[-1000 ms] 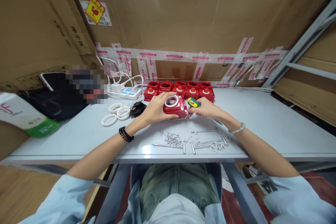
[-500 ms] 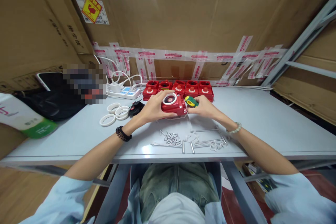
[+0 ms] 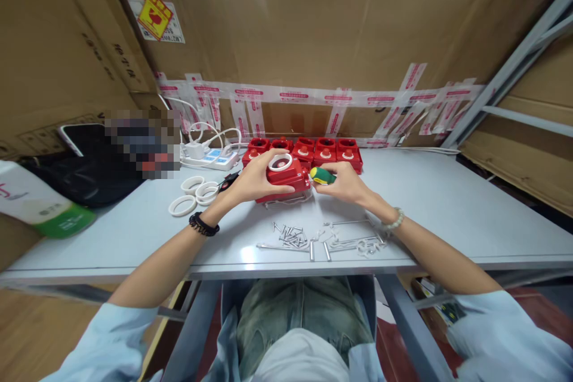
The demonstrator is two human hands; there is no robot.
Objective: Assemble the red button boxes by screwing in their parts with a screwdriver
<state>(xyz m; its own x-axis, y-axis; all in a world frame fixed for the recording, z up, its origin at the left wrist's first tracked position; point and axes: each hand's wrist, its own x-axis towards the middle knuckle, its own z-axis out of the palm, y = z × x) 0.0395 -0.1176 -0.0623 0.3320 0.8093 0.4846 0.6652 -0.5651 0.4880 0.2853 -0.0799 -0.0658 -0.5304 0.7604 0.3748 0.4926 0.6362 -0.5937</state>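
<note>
My left hand [image 3: 258, 179] is closed around a red box [image 3: 290, 176] with a white ring [image 3: 280, 162] on its upper face. Between the fingers of my right hand [image 3: 344, 184] is a screwdriver [image 3: 322, 176] with a green and yellow handle, close against the box's right side; its tip is hidden. Several similar red boxes [image 3: 324, 152] stand in a row behind my hands. In front of my hands lie loose screws [image 3: 290, 235] and several metal rods with cross handles [image 3: 312, 250], some with white cord around them.
White rings [image 3: 182, 206] and a black object [image 3: 229, 181] lie left of my hands. Behind them are a power strip [image 3: 215, 159] with plugged cables, a dark bag [image 3: 101, 185] and a white-green pouch [image 3: 62, 218]. Taped cardboard [image 3: 286, 30] closes off the back.
The red box has shifted left and turned slightly in my left hand. My right hand has moved a little left with the screwdriver, which now lies more level.
</note>
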